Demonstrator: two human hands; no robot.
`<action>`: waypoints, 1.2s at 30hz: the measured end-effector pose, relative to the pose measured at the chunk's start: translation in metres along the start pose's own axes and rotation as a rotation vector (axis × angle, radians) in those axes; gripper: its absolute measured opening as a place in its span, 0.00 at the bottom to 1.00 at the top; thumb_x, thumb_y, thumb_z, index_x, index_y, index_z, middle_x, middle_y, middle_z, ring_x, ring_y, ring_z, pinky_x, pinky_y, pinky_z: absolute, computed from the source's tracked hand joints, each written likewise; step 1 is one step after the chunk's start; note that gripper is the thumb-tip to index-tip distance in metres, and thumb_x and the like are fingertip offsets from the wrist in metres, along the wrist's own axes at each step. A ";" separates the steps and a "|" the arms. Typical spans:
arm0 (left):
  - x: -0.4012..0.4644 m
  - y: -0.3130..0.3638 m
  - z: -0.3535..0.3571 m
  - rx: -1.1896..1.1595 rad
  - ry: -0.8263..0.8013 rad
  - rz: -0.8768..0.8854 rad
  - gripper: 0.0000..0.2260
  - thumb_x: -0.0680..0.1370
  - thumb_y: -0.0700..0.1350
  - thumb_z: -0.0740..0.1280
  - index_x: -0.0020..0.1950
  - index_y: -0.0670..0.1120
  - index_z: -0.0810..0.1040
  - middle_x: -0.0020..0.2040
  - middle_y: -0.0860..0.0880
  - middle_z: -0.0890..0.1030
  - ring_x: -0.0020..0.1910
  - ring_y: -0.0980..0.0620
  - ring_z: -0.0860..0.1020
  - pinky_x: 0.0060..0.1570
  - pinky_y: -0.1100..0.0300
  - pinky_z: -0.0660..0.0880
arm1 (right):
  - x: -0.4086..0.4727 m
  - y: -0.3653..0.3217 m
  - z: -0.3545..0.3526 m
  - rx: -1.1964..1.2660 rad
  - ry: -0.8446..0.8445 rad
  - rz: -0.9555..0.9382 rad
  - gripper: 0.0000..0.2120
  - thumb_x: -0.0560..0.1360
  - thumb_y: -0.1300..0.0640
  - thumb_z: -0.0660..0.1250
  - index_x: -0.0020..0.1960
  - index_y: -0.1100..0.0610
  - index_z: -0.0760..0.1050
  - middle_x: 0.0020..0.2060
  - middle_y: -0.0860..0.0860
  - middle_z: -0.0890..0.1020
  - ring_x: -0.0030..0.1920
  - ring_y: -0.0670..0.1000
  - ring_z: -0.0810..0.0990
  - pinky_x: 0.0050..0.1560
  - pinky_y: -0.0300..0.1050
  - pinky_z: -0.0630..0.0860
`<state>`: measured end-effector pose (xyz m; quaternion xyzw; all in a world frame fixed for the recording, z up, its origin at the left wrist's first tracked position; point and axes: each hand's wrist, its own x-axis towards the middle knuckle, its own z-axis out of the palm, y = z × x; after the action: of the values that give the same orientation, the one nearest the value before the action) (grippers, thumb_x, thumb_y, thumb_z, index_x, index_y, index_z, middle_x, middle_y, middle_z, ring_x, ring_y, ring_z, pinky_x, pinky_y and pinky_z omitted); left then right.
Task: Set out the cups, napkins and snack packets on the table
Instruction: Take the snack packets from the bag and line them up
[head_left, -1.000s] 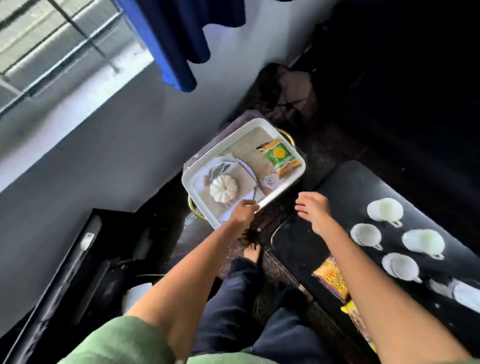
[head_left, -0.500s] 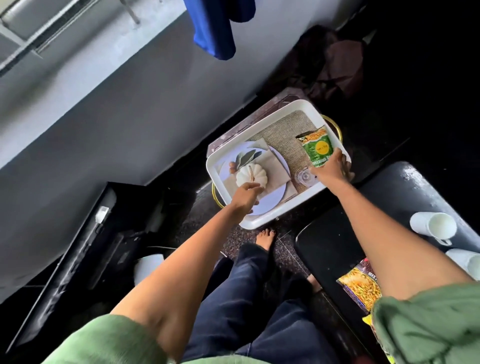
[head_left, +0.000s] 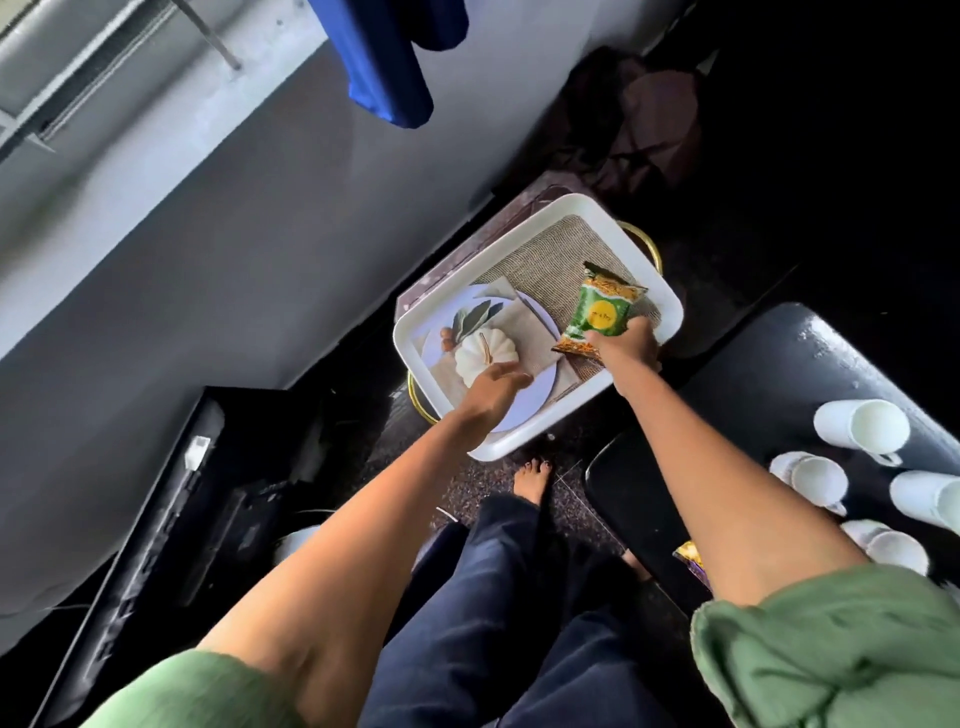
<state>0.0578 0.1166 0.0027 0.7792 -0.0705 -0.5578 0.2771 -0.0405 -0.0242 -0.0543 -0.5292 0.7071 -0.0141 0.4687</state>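
A white tray (head_left: 670, 304) stands on a low stand ahead of me. My right hand (head_left: 626, 348) grips a green and yellow snack packet (head_left: 597, 312) by its lower end, lifted above the tray's woven mat. My left hand (head_left: 496, 382) lies over the beige napkin (head_left: 535, 345) on a white plate (head_left: 524, 410), touching a small white pumpkin (head_left: 480, 356). Several white cups (head_left: 857, 426) stand on the black table (head_left: 753, 374) at the right. Another yellow snack packet (head_left: 691, 558) peeks out beside my right arm.
A grey wall runs along the left with a blue cloth (head_left: 387, 57) hanging above. A black flat object (head_left: 156, 519) lies on the floor at the left. My bare foot (head_left: 530, 475) is just below the tray. A dark bag (head_left: 649, 114) sits behind the tray.
My right hand has closed on the green snack packet and raised it off the mat. My left hand has slid further onto the napkin beside the pumpkin. The view moved closer.
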 end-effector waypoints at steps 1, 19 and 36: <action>-0.002 0.000 0.003 -0.004 0.003 -0.001 0.22 0.80 0.45 0.62 0.73 0.44 0.66 0.72 0.44 0.69 0.69 0.44 0.68 0.64 0.52 0.65 | -0.006 0.004 -0.003 0.047 -0.028 -0.015 0.23 0.68 0.56 0.74 0.59 0.61 0.70 0.59 0.59 0.78 0.59 0.60 0.76 0.65 0.58 0.70; -0.110 0.015 0.101 -0.152 -0.175 0.168 0.12 0.76 0.44 0.69 0.55 0.38 0.79 0.52 0.36 0.82 0.47 0.43 0.80 0.56 0.46 0.76 | -0.136 0.111 -0.144 0.512 -0.376 -0.122 0.16 0.69 0.45 0.72 0.54 0.47 0.73 0.51 0.49 0.81 0.49 0.46 0.79 0.44 0.42 0.71; -0.169 0.006 0.217 -0.070 -0.291 0.244 0.08 0.79 0.49 0.66 0.43 0.48 0.80 0.38 0.49 0.84 0.30 0.57 0.82 0.27 0.67 0.75 | -0.159 0.207 -0.239 0.899 -0.244 -0.114 0.10 0.70 0.53 0.73 0.50 0.54 0.80 0.45 0.55 0.85 0.48 0.56 0.84 0.51 0.52 0.81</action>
<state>-0.2004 0.1061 0.0975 0.6657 -0.1840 -0.6292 0.3564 -0.3545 0.0737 0.0758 -0.3097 0.5404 -0.2824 0.7296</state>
